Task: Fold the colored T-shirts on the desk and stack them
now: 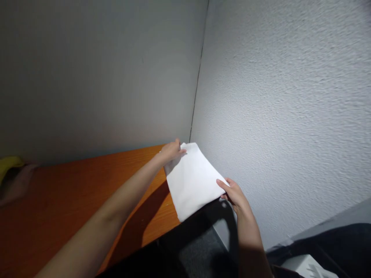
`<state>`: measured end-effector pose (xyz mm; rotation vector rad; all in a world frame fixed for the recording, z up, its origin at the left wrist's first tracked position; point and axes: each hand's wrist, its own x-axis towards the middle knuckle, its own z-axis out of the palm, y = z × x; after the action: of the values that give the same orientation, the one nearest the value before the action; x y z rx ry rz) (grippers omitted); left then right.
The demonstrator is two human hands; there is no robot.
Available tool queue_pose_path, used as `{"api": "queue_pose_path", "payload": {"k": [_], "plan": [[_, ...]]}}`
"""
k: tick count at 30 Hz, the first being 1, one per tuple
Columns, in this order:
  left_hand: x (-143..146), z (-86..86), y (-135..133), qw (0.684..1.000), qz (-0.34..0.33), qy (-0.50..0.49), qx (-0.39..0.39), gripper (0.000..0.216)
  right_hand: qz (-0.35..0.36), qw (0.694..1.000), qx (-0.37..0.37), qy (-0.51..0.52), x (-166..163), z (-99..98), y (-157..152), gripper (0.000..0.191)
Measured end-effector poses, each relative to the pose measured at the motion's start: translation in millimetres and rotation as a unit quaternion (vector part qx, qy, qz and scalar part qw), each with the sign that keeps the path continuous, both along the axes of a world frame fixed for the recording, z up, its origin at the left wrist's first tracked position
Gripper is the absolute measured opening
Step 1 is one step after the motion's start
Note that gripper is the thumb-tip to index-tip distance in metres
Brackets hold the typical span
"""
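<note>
A folded white cloth (191, 180) lies at the right end of an orange wooden table (72, 197), close to the wall corner, with its near part overhanging the table edge. My left hand (171, 150) reaches far forward and grips the cloth's far corner with fingers closed. My right hand (234, 195) holds the cloth's near right edge, thumb on top and fingers curled under.
A grey partition (101, 77) stands behind the table and a textured white wall (284, 116) rises on the right. A yellow and pinkish cloth heap (11, 173) sits at the table's far left. Dark floor (197, 251) and a white object (307, 267) lie below.
</note>
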<state>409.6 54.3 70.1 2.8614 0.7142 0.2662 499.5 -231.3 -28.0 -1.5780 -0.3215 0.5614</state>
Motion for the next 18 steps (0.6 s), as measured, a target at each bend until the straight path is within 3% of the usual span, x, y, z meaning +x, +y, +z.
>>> {"api": "queue_pose_path", "payload": {"k": [4, 7, 11, 13, 16, 18], "plan": [[9.6, -64.4, -6.5, 0.998, -0.021, 0.049, -0.029, 0.05, -0.036, 0.999, -0.037, 0.014, 17.2, -51.4, 5.6, 0.037], [5.5, -90.4, -3.9, 0.998, -0.035, 0.044, -0.027, 0.043, -0.056, 0.997, -0.045, -0.028, 19.8, -68.4, 7.6, 0.041], [8.2, -88.8, 3.3, 0.999, -0.047, 0.022, -0.014, 0.039, -0.059, 0.988, -0.098, -0.108, 22.4, -65.9, 5.2, 0.047], [10.6, -82.0, -0.4, 0.999, -0.048, 0.005, 0.001, 0.04, -0.066, 0.963, -0.182, -0.185, 20.1, -59.2, 2.6, 0.045], [5.2, -76.1, -25.2, 0.998, -0.055, -0.02, 0.029, 0.039, -0.106, 0.87, -0.311, -0.368, 8.7, -47.8, 3.7, 0.044], [-6.6, -80.0, -53.4, 0.996, -0.08, -0.025, 0.043, 0.037, -0.107, 0.816, -0.312, -0.475, -0.7, -43.4, 11.7, 0.047]]}}
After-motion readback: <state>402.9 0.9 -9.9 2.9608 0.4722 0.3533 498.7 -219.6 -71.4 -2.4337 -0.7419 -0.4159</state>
